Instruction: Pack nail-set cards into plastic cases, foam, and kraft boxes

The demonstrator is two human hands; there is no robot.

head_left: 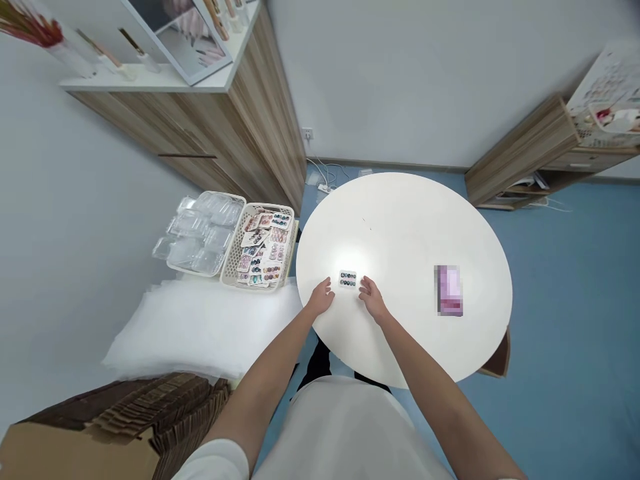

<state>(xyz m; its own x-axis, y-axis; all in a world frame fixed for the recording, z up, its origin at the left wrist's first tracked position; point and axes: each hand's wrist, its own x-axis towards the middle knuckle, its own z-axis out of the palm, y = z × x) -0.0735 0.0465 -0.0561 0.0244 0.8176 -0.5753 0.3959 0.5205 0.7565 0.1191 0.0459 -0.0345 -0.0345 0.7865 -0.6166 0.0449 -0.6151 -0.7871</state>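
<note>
A small white card of press-on nails (pixel 348 279), dark and light in two rows, lies on the round white table (pixel 400 220). To its left is my left hand (pixel 321 298), fingers loosely curved and apart, with a gap between it and the card. My right hand (pixel 373 299) is just off the card's right edge, its thumb and fingers parted. Whether a right fingertip touches the card, I cannot tell. Neither hand appears to hold anything.
A pixelated pink-purple item (pixel 450 291) lies on the table's right side. Left of the table stand a basket of nail cards (pixel 233 263) and a basket of clear plastic packs (pixel 205 230). White packing sheets (pixel 200 327) and folded cardboard (pixel 165 407) are nearer me. A wooden cabinet (pixel 260 113) rises behind.
</note>
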